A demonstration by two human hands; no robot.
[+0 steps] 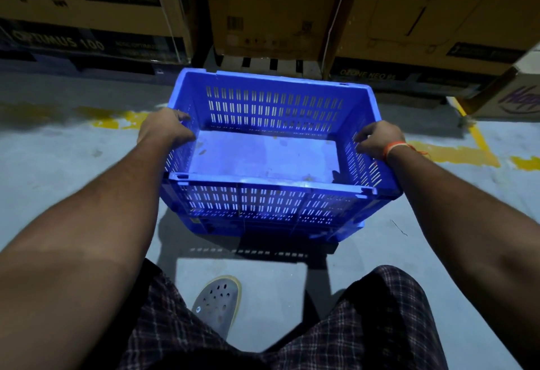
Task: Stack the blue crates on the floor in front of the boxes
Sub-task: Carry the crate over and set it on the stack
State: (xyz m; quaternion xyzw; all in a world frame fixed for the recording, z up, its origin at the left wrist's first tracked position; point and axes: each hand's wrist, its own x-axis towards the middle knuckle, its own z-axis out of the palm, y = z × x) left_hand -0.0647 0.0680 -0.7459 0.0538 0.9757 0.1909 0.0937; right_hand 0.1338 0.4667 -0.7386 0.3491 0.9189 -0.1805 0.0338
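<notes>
Blue crate (263,147) is the whole story here, so I'll place everything off it. Nearest the camera, on the near side of the crate, there's a grey clog (217,305) on the floor and plaid trousers (380,320) — person is standing right over it. Both forearms reach out to the crate's short ends. The left hand (163,128) has fingers curled over the left rim, and the right hand (377,140), orange thread on the wrist, is hooked on the right wall the same way. So both are clamped on the crate, arms fairly straight, wrists above the rim.

Looks like rigid slotted plastic, empty apart from some grime on the bottom, so I'd guess light and stiff — the end rims are the obvious place to hold. A darker blue edge shows under its near side; could be another crate below, can't say if they're touching yet.

Past the crate: grey floor (73,179) with worn yellow paint, then cardboard boxes (271,10) just behind.
</notes>
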